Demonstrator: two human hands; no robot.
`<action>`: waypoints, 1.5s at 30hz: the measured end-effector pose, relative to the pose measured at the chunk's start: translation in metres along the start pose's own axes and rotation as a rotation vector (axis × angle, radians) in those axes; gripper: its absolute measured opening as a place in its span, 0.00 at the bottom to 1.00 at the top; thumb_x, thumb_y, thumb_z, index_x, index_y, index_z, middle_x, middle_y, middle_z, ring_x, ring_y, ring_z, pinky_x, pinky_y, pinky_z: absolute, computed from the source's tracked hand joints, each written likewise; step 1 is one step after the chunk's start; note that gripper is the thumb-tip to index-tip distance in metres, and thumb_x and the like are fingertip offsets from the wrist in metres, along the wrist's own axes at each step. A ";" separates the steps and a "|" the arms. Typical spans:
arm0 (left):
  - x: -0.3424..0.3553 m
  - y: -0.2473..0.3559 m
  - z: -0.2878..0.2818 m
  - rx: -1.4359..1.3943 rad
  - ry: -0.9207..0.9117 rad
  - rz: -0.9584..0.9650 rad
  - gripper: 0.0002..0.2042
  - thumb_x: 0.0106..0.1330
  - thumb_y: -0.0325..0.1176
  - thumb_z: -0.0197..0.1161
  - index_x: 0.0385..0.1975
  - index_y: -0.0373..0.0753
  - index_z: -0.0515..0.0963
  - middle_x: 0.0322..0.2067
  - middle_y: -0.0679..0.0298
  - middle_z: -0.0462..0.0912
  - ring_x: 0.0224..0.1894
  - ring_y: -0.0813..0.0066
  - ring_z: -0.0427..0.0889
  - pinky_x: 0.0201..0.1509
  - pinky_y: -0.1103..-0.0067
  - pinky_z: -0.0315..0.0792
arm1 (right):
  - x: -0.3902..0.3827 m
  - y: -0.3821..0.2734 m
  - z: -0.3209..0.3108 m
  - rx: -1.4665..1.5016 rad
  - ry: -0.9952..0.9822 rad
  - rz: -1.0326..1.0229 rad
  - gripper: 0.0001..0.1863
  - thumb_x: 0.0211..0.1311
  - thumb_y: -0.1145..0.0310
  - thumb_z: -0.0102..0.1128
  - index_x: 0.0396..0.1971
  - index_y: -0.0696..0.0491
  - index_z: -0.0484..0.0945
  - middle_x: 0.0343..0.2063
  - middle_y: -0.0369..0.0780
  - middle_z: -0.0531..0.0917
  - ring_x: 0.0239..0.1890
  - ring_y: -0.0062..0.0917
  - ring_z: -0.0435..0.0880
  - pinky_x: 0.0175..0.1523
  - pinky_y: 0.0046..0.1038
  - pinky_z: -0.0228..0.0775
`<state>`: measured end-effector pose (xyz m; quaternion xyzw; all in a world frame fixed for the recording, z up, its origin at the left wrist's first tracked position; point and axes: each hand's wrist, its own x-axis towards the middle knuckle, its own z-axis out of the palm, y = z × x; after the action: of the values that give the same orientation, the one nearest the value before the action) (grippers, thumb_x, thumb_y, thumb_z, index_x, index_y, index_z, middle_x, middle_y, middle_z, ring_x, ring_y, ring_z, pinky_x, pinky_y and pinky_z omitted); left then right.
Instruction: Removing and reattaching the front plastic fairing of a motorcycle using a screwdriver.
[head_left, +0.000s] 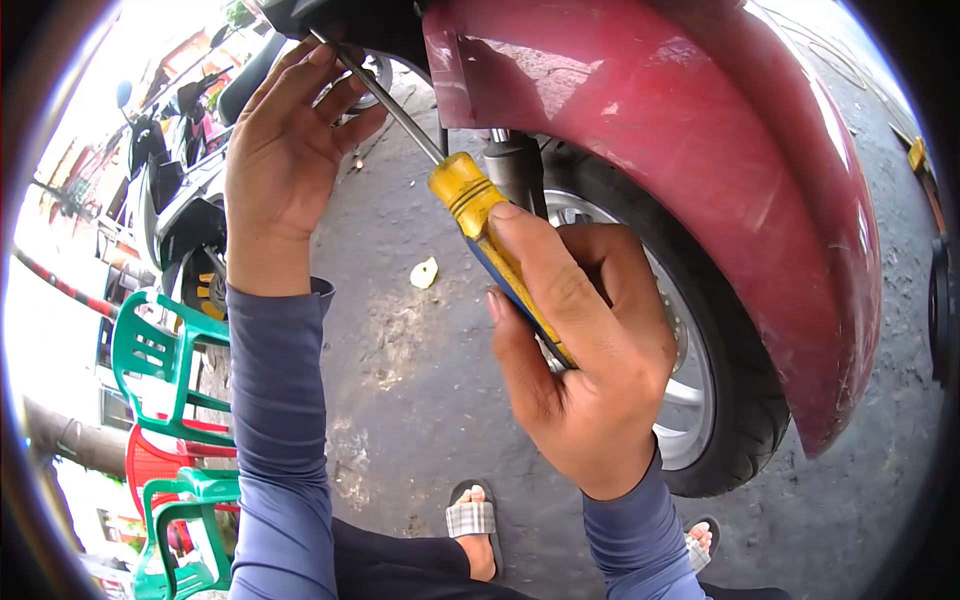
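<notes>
My right hand (pixel 595 345) is closed around the yellow and blue handle of a screwdriver (pixel 462 190). Its long metal shaft slants up and left to a black plastic part (pixel 385 28) under the red motorcycle fender (pixel 690 170). My left hand (pixel 280 165) is raised beside the shaft's far end, palm showing and fingers apart. One of its fingertips is at the shaft near the tip. Where the tip meets the black part is too small to make out. Below the fender, behind my right hand, is the front wheel (pixel 735 400) with its black tyre.
Green plastic chairs (pixel 150 345) and a red chair (pixel 150 465) stand at the left. Parked motorbikes (pixel 180 215) are behind them. A small pale scrap (pixel 424 272) lies on the grey ground (pixel 400 420). My sandalled foot (pixel 472 520) is below. A yellow-and-black object (pixel 917 155) is at the far right.
</notes>
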<state>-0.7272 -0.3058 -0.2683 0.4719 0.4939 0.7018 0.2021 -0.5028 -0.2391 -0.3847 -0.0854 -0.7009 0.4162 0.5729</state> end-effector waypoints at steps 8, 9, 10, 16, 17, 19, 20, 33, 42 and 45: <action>0.002 0.001 0.004 0.038 -0.030 0.022 0.13 0.68 0.30 0.55 0.50 0.33 0.74 0.42 0.58 0.82 0.42 0.67 0.83 0.39 0.69 0.83 | -0.014 0.004 0.014 0.099 -0.015 0.026 0.27 0.47 0.86 0.61 0.52 0.54 0.79 0.35 0.44 0.74 0.29 0.24 0.74 0.34 0.21 0.68; 0.004 0.000 0.006 0.062 -0.017 0.042 0.13 0.68 0.30 0.55 0.50 0.34 0.74 0.42 0.58 0.82 0.42 0.67 0.83 0.38 0.70 0.83 | -0.015 0.005 0.017 0.131 0.006 0.035 0.28 0.47 0.86 0.61 0.52 0.54 0.79 0.36 0.44 0.74 0.29 0.23 0.74 0.34 0.21 0.68; 0.005 0.001 0.005 0.064 -0.017 0.040 0.13 0.68 0.30 0.55 0.50 0.34 0.74 0.42 0.58 0.82 0.42 0.67 0.83 0.38 0.70 0.83 | -0.014 0.007 0.020 0.133 0.006 0.038 0.28 0.47 0.86 0.61 0.52 0.54 0.79 0.36 0.44 0.74 0.29 0.23 0.74 0.34 0.21 0.68; 0.004 0.004 0.003 0.037 0.023 0.031 0.12 0.68 0.31 0.56 0.48 0.35 0.75 0.40 0.60 0.83 0.42 0.70 0.83 0.37 0.71 0.83 | -0.011 0.014 0.017 0.252 -0.015 -0.019 0.31 0.46 0.86 0.58 0.55 0.52 0.77 0.36 0.42 0.69 0.23 0.21 0.67 0.27 0.22 0.63; 0.003 0.005 0.004 0.044 0.018 0.026 0.11 0.67 0.31 0.56 0.47 0.36 0.76 0.40 0.60 0.83 0.41 0.70 0.83 0.37 0.71 0.83 | -0.011 0.014 0.015 0.262 -0.032 0.002 0.29 0.47 0.85 0.58 0.54 0.54 0.78 0.37 0.43 0.72 0.29 0.22 0.71 0.34 0.21 0.66; 0.003 0.006 0.006 0.053 0.013 0.019 0.11 0.67 0.31 0.56 0.46 0.36 0.76 0.40 0.61 0.83 0.41 0.71 0.83 0.37 0.71 0.83 | -0.010 0.014 0.012 0.275 -0.048 0.024 0.26 0.48 0.85 0.59 0.52 0.56 0.78 0.38 0.44 0.74 0.35 0.23 0.74 0.41 0.21 0.68; 0.003 0.007 0.007 0.068 0.014 0.013 0.10 0.67 0.31 0.56 0.45 0.36 0.76 0.39 0.61 0.83 0.41 0.71 0.83 0.37 0.71 0.83 | -0.009 0.015 0.012 0.312 -0.064 0.057 0.26 0.49 0.84 0.58 0.53 0.57 0.77 0.39 0.43 0.74 0.36 0.23 0.74 0.43 0.21 0.68; -0.002 -0.032 -0.038 -0.178 0.125 -0.155 0.11 0.69 0.34 0.52 0.45 0.35 0.74 0.38 0.58 0.81 0.41 0.64 0.81 0.48 0.63 0.77 | 0.007 -0.006 0.051 0.403 -0.084 0.074 0.32 0.55 0.83 0.52 0.63 0.53 0.67 0.33 0.46 0.72 0.28 0.35 0.77 0.34 0.29 0.70; 0.003 0.014 0.000 0.075 -0.102 -0.027 0.14 0.72 0.35 0.51 0.51 0.35 0.74 0.44 0.58 0.82 0.44 0.67 0.82 0.45 0.70 0.78 | -0.015 0.022 0.034 0.522 -0.104 0.093 0.32 0.51 0.84 0.51 0.61 0.56 0.70 0.28 0.41 0.73 0.26 0.25 0.74 0.34 0.25 0.69; 0.007 0.014 0.000 0.095 -0.129 -0.030 0.13 0.71 0.33 0.52 0.51 0.36 0.74 0.45 0.60 0.82 0.44 0.69 0.82 0.46 0.70 0.77 | -0.006 0.029 0.024 0.520 -0.204 0.091 0.32 0.52 0.84 0.50 0.62 0.57 0.68 0.33 0.42 0.77 0.29 0.21 0.76 0.37 0.22 0.70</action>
<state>-0.7275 -0.3068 -0.2528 0.5178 0.5196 0.6426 0.2213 -0.5324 -0.2359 -0.4090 0.0754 -0.6201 0.6139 0.4826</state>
